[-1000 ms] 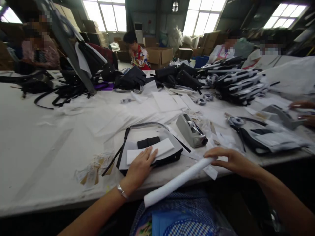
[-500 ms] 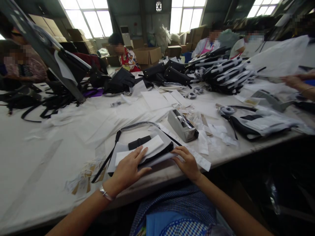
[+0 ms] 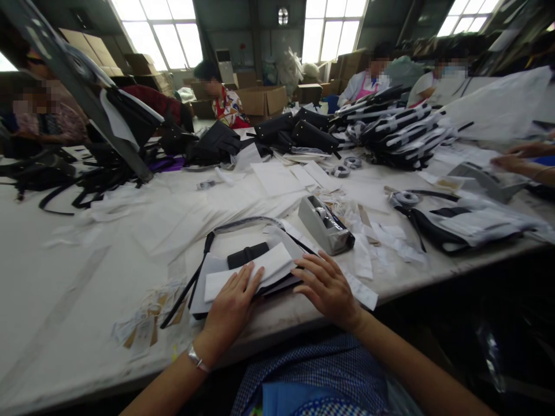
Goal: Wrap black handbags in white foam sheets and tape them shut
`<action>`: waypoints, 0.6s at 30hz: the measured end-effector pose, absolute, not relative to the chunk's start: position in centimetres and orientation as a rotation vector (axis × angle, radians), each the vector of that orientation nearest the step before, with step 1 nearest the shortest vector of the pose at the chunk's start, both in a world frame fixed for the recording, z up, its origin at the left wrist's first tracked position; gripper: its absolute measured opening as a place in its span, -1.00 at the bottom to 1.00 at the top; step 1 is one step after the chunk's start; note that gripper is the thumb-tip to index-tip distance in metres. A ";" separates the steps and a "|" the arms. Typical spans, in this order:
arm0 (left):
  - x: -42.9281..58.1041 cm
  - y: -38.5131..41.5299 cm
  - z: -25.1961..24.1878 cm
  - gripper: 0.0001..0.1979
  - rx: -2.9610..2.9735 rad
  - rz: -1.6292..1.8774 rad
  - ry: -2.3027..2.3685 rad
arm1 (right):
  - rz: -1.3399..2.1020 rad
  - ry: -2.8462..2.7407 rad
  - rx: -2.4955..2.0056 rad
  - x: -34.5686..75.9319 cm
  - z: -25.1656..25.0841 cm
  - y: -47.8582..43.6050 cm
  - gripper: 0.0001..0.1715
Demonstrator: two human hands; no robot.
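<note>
A black handbag [image 3: 199, 315] lies flat near the table's front edge, with white sheeting over it and its wrapped strap [image 3: 251, 220] looped behind. A folded white paper pad [image 3: 277, 258] rests on top, beside a dark flap tab [image 3: 248, 255]. My left hand [image 3: 234, 300] presses on the pad's front edge, fingers laid out flat. At the bag's right end is my right hand [image 3: 327, 287], palm down with its fingers spread, at the pad's corner; whether it touches cannot be made out. Part of the bag's front edge is hidden beneath my hands.
Close behind my right hand stands a grey tape dispenser [image 3: 325, 225]. Tags [image 3: 145, 318] lie at left. Another black bag [image 3: 463, 222] is at right, near a co-worker's hands [image 3: 520, 162]. Wrapped bags [image 3: 403, 133] pile up at the back; a slanted metal post [image 3: 99, 104] rises at left.
My right hand has let go of the sheeting at the bag's right edge and lifted up toward the pad. The pad's right end has shifted slightly. My left hand stays on it.
</note>
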State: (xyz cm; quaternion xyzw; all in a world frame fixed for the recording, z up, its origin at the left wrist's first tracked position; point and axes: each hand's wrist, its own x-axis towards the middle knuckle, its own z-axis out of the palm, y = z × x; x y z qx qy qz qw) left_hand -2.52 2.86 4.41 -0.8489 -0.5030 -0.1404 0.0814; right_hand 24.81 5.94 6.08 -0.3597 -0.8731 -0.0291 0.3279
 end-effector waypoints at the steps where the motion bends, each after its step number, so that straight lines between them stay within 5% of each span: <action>1: -2.5 2.8 4.3 -0.40 -2.532 -0.422 -1.507 | -0.080 -2.400 -0.882 24.4 6.3 6.5 -0.46; 3: -2.4 2.8 4.0 -0.40 -2.519 -0.434 -1.517 | -0.063 -2.544 -0.797 23.5 5.7 7.8 -0.38; 18: 2.1 3.5 4.7 -0.59 -2.407 -0.158 -1.588 | -0.176 -2.309 -0.737 22.2 0.4 9.1 -0.59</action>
